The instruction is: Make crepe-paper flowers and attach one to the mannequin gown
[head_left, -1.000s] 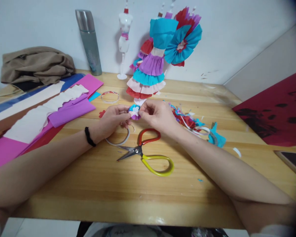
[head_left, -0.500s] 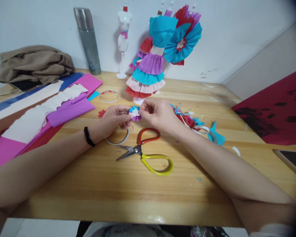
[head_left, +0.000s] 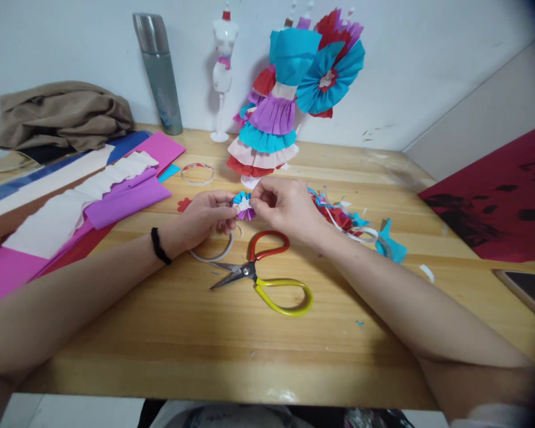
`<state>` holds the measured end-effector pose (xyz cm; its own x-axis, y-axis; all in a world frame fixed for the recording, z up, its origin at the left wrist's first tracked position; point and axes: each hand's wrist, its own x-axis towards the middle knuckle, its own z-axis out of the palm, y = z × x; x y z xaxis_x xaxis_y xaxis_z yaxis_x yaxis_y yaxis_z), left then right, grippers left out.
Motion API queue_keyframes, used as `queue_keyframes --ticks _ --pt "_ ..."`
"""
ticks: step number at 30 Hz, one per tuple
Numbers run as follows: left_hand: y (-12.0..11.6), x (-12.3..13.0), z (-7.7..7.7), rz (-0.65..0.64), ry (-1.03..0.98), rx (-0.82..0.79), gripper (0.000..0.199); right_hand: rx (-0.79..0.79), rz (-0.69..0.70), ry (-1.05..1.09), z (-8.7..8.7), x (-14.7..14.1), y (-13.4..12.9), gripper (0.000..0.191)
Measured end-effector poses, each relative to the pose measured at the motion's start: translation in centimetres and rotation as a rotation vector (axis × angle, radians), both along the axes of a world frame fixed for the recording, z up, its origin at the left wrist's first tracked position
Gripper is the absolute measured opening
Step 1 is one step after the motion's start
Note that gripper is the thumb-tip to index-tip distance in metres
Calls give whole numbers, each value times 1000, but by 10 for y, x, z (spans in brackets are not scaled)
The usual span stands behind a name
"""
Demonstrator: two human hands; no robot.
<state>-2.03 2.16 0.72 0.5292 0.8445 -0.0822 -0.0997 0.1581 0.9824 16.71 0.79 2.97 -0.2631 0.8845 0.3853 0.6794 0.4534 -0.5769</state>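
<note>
Between my hands is a small pleated paper flower (head_left: 245, 208), blue at the top and purple below, with a white flower-shaped centre. My left hand (head_left: 209, 215) pinches its left edge between thumb and fingers. My right hand (head_left: 283, 205) is closed at its right side, fingertips pressed together against it; whether they also hold something tiny is hidden. Just below lie scissors (head_left: 248, 270) with one red and one yellow handle, blades parted and pointing left. A roll of white tape (head_left: 214, 257) rests partly under my left hand, and a red paper flower (head_left: 183, 204) lies left of it.
Crepe paper sheets (head_left: 89, 196) cover the left side. At the back stand a thermos (head_left: 160, 77), a bare mannequin (head_left: 223, 71) and a mannequin in a paper dress (head_left: 274, 113). Paper scraps (head_left: 339, 217), another tape roll (head_left: 198, 173) and a phone (head_left: 528, 291) lie about.
Almost nothing differs. My right fingertips have shifted very slightly at the flower, while my left hand keeps its pinch in the same place.
</note>
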Motion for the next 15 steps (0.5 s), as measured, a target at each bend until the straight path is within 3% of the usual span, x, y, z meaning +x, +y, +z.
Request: queue_keyframes --ticks 6,11,15 --pt "-1 0 -1 -6 4 -18 13 2 64 29 2 2 0 11" --pt "1 0 -2 42 -42 -9 19 -12 -5 82 5 3 0 16" --pt "2 0 -2 92 -44 35 24 -156 -29 140 4 1 1 24"
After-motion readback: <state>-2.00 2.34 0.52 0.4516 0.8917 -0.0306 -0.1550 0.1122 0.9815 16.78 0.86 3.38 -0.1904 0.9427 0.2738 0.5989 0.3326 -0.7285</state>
